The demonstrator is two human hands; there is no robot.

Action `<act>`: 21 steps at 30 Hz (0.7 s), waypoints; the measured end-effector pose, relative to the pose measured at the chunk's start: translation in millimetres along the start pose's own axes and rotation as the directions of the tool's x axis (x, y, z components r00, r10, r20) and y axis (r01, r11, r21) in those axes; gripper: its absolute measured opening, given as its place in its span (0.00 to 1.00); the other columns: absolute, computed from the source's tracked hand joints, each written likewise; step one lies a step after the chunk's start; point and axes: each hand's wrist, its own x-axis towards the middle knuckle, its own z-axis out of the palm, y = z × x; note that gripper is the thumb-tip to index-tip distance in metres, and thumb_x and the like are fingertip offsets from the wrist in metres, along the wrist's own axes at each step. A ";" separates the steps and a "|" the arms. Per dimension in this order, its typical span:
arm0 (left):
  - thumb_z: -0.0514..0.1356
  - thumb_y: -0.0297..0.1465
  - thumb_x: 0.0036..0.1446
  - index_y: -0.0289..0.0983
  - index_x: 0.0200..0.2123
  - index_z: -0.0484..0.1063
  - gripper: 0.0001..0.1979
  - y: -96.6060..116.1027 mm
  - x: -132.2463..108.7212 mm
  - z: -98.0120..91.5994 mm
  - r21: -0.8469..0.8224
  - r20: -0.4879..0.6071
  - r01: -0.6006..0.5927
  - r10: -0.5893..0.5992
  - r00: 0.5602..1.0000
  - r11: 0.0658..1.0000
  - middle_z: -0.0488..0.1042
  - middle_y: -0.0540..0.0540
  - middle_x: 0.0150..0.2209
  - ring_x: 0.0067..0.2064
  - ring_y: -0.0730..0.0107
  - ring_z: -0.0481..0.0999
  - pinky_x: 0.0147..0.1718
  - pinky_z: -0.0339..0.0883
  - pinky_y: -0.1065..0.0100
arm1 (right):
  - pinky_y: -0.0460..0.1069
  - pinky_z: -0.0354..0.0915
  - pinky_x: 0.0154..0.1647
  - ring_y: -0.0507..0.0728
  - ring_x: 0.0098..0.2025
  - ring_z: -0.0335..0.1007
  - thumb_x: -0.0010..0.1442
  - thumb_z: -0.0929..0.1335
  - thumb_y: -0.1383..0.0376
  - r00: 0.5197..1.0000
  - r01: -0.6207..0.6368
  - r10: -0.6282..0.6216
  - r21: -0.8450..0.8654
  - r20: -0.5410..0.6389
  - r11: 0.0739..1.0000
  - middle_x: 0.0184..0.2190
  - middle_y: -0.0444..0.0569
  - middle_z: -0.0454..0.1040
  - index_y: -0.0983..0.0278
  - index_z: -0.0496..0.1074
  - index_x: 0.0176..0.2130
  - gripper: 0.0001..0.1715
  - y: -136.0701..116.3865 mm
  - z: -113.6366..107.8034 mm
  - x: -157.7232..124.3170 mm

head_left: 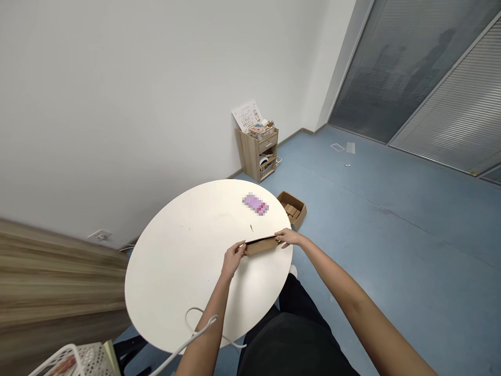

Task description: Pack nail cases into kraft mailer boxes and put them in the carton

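Note:
A small brown cardboard box [261,246] is held just above or on the white round table [176,261], near its right edge. My left hand [234,257] grips the box's left end, fingers closed on it. At the other end my right hand [287,237] pinches the right corner. A dark strip runs along the box's top edge; what lies inside is hidden. Beyond the box are a small dark bit [251,227] and a blurred-out purple rectangular item [255,203], both lying on the tabletop.
An open carton [300,218] with several small brown boxes stands on the floor past the table's right edge. A wooden cabinet [247,154] is against the wall. A white cable [191,339] crosses near my left forearm; a white basket [92,357] sits at lower left.

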 end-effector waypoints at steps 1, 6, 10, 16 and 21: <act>0.61 0.47 0.53 0.34 0.51 0.74 0.28 -0.2 0.2 -1.2 -0.007 0.012 -0.001 0.001 1.000 1.000 0.76 0.48 0.28 0.37 0.66 0.77 0.46 0.73 0.59 | 0.50 0.77 0.36 0.54 0.40 0.75 0.56 0.71 0.63 1.000 0.005 -0.005 -0.003 -0.003 1.000 0.50 0.54 0.74 0.65 0.76 0.47 0.18 -0.1 -0.3 -0.5; 0.62 0.45 0.51 0.34 0.49 0.75 0.27 -0.7 4.3 -11.5 0.099 0.084 -0.030 0.022 0.996 0.995 0.77 0.48 0.25 0.37 0.62 0.78 0.48 0.70 0.57 | 0.51 0.77 0.37 0.57 0.43 0.75 0.56 0.71 0.66 1.000 0.013 -0.013 -0.026 -0.011 1.000 0.48 0.55 0.75 0.65 0.74 0.52 0.22 -2.0 0.3 -3.6; 0.61 0.41 0.51 0.37 0.48 0.77 0.23 -5.0 4.8 -16.6 0.270 0.092 -0.119 0.097 0.991 0.955 0.76 0.50 0.23 0.37 0.60 0.78 0.47 0.69 0.59 | 0.49 0.76 0.39 0.56 0.44 0.75 0.55 0.70 0.70 0.998 0.049 -0.053 -0.083 -0.042 0.995 0.43 0.52 0.78 0.64 0.73 0.55 0.26 2.1 6.7 -4.1; 0.55 0.39 0.57 0.39 0.55 0.72 0.24 -17.4 -1.5 -16.7 0.423 0.119 -0.217 0.184 0.976 0.880 0.76 0.52 0.27 0.35 0.64 0.78 0.45 0.70 0.61 | 0.47 0.74 0.42 0.57 0.50 0.74 0.55 0.69 0.72 0.978 0.181 -0.196 -0.166 -0.075 0.969 0.46 0.47 0.78 0.58 0.72 0.55 0.28 14.3 15.2 -8.5; 0.49 0.37 0.64 0.45 0.62 0.63 0.23 -25.7 -12.2 -15.8 0.656 0.202 -0.355 0.298 0.933 0.666 0.79 0.53 0.33 0.36 0.69 0.78 0.60 0.58 0.52 | 0.49 0.70 0.49 0.59 0.52 0.73 0.55 0.70 0.68 0.946 0.283 -0.318 -0.321 -0.061 0.904 0.51 0.48 0.76 0.57 0.67 0.60 0.34 23.6 18.0 -17.6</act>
